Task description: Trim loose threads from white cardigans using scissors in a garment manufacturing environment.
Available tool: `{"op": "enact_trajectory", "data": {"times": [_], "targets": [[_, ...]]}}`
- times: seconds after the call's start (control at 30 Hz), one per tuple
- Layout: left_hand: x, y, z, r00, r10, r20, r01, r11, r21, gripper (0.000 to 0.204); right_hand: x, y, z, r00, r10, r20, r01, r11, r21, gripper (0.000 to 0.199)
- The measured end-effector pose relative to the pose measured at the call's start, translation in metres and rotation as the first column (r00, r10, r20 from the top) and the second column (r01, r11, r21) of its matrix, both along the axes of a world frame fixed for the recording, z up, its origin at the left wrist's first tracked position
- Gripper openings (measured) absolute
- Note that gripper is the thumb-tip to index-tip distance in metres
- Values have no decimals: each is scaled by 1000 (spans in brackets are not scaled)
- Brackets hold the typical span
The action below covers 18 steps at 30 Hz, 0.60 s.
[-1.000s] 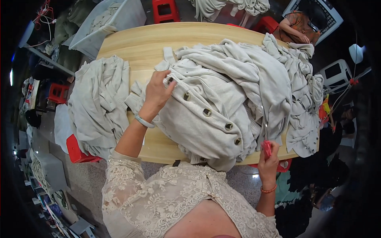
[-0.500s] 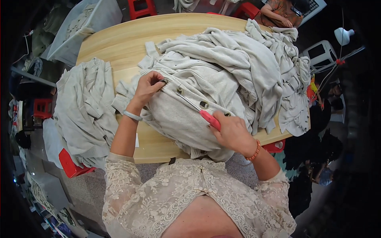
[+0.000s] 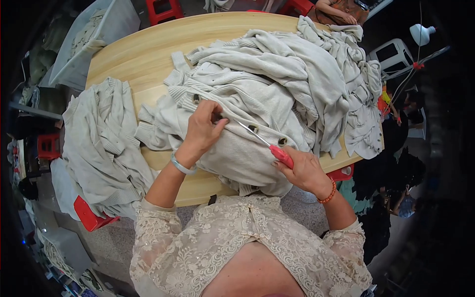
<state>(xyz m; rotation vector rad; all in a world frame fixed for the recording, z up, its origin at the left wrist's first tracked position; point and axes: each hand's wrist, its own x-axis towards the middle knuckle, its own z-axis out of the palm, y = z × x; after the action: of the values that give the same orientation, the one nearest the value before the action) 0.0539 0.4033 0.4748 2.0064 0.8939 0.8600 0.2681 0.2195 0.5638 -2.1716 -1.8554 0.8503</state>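
Observation:
A pale grey knitted cardigan [image 3: 237, 148] with dark round buttons lies over the near edge of a wooden table [image 3: 143, 54]. My left hand [image 3: 203, 128] presses and pinches its button band next to one button. In my right hand [image 3: 302, 171] are small scissors with a red handle [image 3: 281, 156]; their metal tip [image 3: 245, 127] points left, reaching the band just beside my left fingers. Further buttons [image 3: 282, 141] show along the band.
A heap of similar pale knitwear [image 3: 307, 74] covers the table's right half. Another stack [image 3: 99, 143] hangs off the left edge over a red stool [image 3: 86, 215]. A grey bin [image 3: 84, 39] stands far left. Another person's arm [image 3: 341, 10] shows at the far side.
My right hand came up from the table's edge with the red-handled scissors and brought the tip to the button band. My left hand slid along the band toward me.

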Motion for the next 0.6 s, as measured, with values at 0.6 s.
{"op": "enact_trajectory", "data": {"times": [0.6], "targets": [[-3,-10,-20,946,108,304,-38,973,-226,70,-2,-9,-2,995,35,-94,-43,995,-89,30]]}}
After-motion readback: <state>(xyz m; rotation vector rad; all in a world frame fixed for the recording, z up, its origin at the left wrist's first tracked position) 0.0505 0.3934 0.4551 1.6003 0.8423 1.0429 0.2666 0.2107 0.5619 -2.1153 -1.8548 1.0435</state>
